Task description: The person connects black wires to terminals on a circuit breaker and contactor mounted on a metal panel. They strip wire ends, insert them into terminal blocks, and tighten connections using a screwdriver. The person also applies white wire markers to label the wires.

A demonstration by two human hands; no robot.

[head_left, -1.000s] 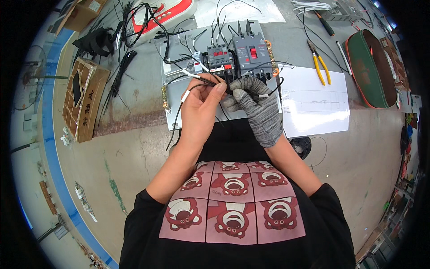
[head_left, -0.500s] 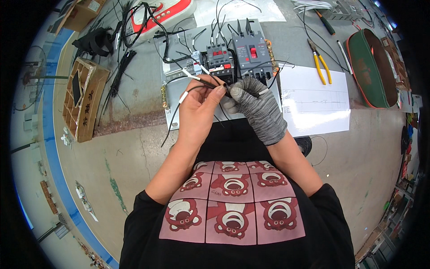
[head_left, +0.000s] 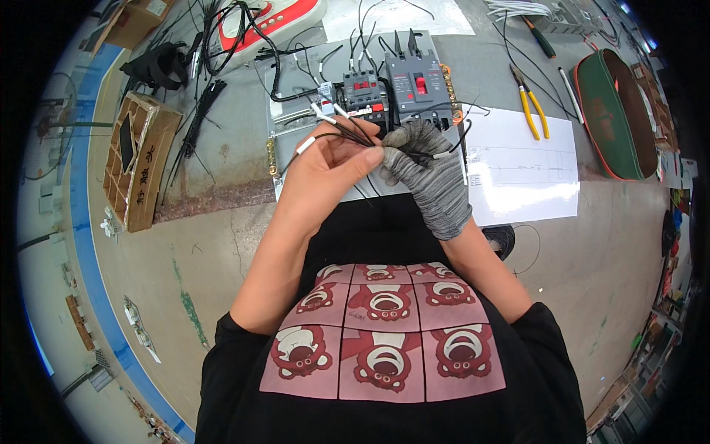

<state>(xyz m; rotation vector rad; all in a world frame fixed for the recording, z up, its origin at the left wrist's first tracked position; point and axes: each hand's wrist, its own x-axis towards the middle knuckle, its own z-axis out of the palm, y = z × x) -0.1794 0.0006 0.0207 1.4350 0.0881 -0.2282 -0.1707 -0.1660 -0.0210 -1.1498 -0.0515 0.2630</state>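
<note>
My bare left hand (head_left: 330,169) pinches a bunch of black wires (head_left: 342,130) that carry white marker sleeves near their ends. Against its fingertips, my right hand (head_left: 427,177), in a grey knitted glove, is closed on the same wires; the exact grip of its fingers is partly hidden. Both hands are above the near edge of a grey metal mounting plate (head_left: 287,194). Just beyond them on that plate stand a contactor (head_left: 363,90) with red parts and a larger grey circuit breaker (head_left: 418,83) with a red switch. More black wires rise behind these devices.
Yellow-handled pliers (head_left: 532,103) lie on a printed sheet (head_left: 522,166) at the right, near a green pouch (head_left: 600,111). Leftward are a divided cardboard box (head_left: 140,166), black cable ties (head_left: 198,122) and a black strap (head_left: 157,68). A red-and-white device (head_left: 285,29) sits behind.
My left hand has shifted slightly and its wires now fan out more toward the upper left. My right hand has turned a little, with a wire end now curving up beside it.
</note>
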